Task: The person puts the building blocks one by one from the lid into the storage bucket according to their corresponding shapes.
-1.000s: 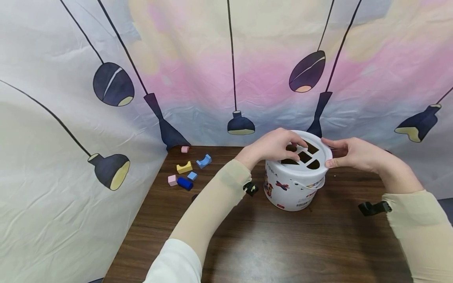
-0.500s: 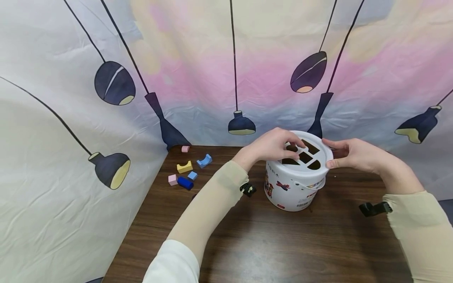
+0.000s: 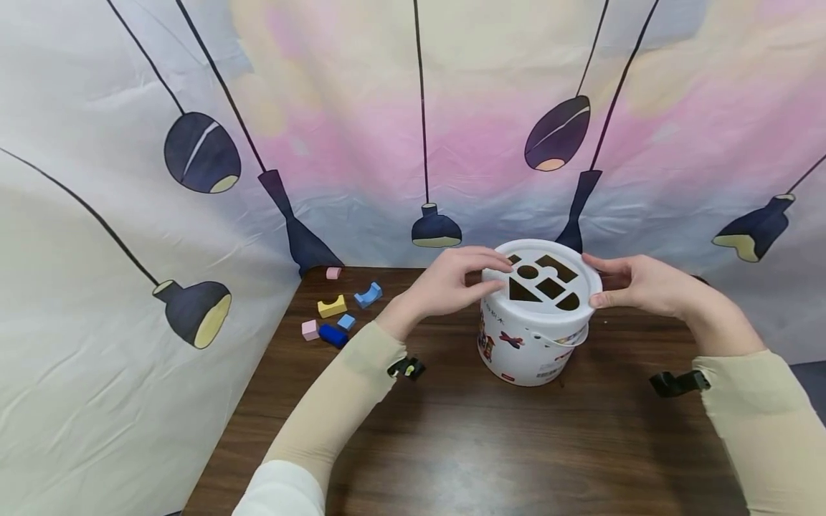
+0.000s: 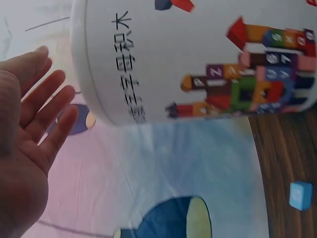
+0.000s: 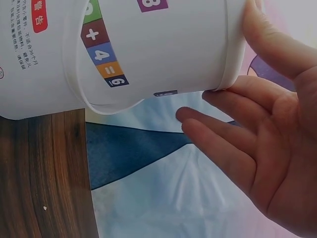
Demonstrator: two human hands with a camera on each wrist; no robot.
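A white toy-block bucket (image 3: pixel 525 351) stands upright on the table, with a white lid (image 3: pixel 568 269) on top. Circle, triangle, square, half-round and bridge-shaped holes are cut through the lid. My left hand (image 3: pixel 445 287) is at the lid's left edge, fingers extended and nothing visible between them; the left wrist view shows its bare palm beside the bucket's rim. At the opposite side, my right hand (image 3: pixel 645 287) steadies the rim with thumb and fingertips. In the right wrist view its fingers (image 5: pixel 218 144) are spread and mostly straight, some of them off the bucket.
On the wooden table (image 3: pixel 477 444), left of the bucket, lie a yellow arch block (image 3: pixel 332 307), a light blue arch block (image 3: pixel 368 295), a dark blue cylinder (image 3: pixel 333 335), a pink cube (image 3: pixel 310 330) and smaller pieces. A patterned cloth (image 3: pixel 361 143) hangs close behind.
My left hand has drawn back leftward from above the lid's holes to the lid's left edge, uncovering the circle and triangle holes. The right hand stays at the rim.
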